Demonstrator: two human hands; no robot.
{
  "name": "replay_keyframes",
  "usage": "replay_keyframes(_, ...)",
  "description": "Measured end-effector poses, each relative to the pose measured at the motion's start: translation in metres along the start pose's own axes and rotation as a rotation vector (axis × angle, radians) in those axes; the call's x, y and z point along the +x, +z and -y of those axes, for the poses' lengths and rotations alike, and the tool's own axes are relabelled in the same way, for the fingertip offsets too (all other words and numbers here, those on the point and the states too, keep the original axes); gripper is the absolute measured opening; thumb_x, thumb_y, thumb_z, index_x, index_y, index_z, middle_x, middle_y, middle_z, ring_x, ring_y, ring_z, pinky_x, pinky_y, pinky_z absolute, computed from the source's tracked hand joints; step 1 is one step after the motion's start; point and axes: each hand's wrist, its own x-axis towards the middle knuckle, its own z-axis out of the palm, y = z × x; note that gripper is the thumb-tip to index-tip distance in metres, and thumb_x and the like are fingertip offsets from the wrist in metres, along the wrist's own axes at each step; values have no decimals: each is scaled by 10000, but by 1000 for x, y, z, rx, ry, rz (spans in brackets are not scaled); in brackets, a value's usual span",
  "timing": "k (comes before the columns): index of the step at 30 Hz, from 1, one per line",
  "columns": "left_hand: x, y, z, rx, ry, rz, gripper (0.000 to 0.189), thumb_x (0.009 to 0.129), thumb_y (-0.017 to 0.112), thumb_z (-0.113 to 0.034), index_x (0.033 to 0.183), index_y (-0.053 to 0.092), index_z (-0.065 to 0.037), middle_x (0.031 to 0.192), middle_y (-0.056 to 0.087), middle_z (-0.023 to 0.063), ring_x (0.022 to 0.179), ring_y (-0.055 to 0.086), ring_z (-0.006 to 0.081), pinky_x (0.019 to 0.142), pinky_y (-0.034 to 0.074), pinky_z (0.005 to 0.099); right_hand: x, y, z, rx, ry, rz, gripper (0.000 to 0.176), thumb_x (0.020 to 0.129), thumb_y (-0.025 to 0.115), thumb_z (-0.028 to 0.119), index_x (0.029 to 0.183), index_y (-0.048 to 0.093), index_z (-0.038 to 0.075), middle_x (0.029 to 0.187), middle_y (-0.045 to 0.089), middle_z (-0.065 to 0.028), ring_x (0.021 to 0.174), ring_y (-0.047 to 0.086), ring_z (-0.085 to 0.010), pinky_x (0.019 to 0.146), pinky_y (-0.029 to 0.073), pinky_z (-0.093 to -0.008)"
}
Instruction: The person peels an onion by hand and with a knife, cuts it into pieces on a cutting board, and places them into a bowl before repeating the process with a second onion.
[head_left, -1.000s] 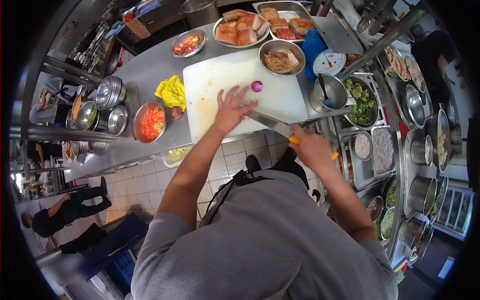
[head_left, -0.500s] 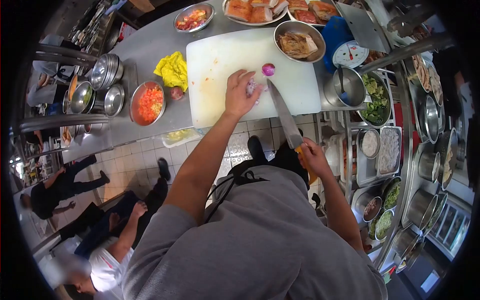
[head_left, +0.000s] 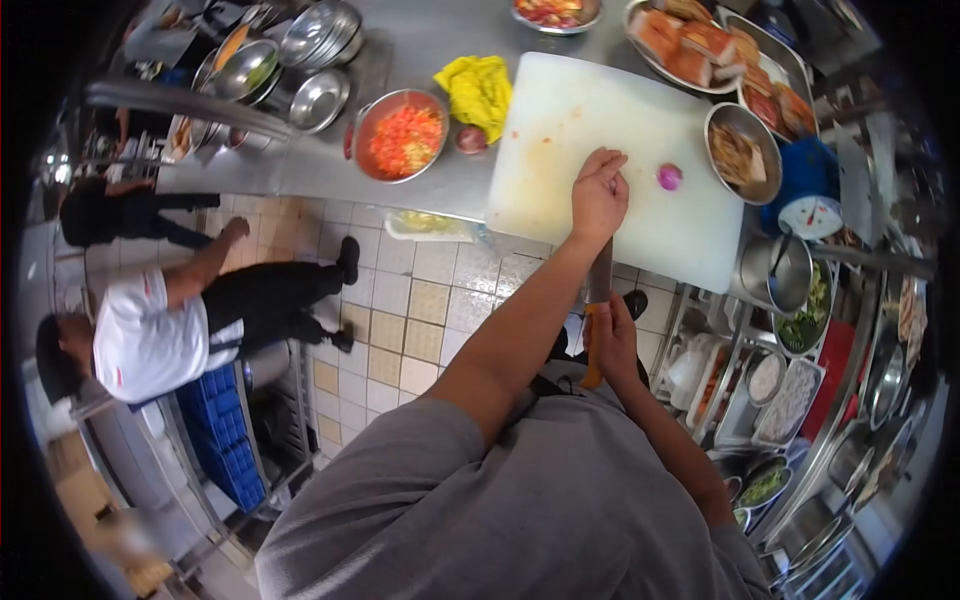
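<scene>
In my right hand (head_left: 613, 335) is the orange handle of a large kitchen knife (head_left: 600, 275), held near my waist. Its blade points toward the board, and the far part is hidden behind my left hand. My left hand (head_left: 602, 192) hovers over the white cutting board (head_left: 560, 100), fingers curled and pressed together; what they hold, if anything, is hidden. To its right a piece of purple onion (head_left: 669, 177) lies on the board. No chopped onion shows there now. A whole red onion (head_left: 470, 139) rests left of the board beside a yellow cloth (head_left: 475, 92).
A bowl of diced tomato (head_left: 402, 138) stands at the left, with metal bowls (head_left: 320, 100) behind it. To the right are a bowl of cooked meat (head_left: 743, 152), a blue scale (head_left: 805, 190) and a pot (head_left: 775, 277). Another person (head_left: 160, 320) walks at the left.
My left hand has closed its fingers and come over the knife blade. The chopped onion beneath it is out of sight. The view has shifted left, and the other person now stands in fuller view.
</scene>
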Motion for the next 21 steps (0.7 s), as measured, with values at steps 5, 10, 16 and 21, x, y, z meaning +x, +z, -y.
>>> replay_keyframes(5,45,-76,-31,-39,21,-249,284,823,579,42,1064,716,-19,1187,679,165,1109,660,311,932,519,355,7,35,39,-248,-156,11,410,1037,490,202,1386,468,-11,709,591,-71,570,593,-123,494,461,-263)
replay_keyframes(10,103,-204,-60,-10,156,-578,271,896,544,-7,1121,696,8,989,722,102,885,657,181,842,522,324,13,100,131,-527,-500,139,376,986,557,212,1302,551,9,837,681,-213,743,680,-361,666,527,-423)
replay_keyframes(16,146,-274,15,-293,-57,-401,211,1012,534,-109,1116,681,0,851,679,53,745,620,95,716,515,247,47,93,121,-475,-407,127,434,1005,575,280,1350,544,19,776,649,-98,651,598,-129,615,506,-318)
replay_keyframes(21,178,-308,-75,-279,225,-315,210,1035,497,-142,1105,636,-2,787,664,45,720,618,100,668,513,240,28,3,128,-445,-290,-40,389,1052,495,239,1386,507,40,795,614,-17,578,516,-67,522,449,-228)
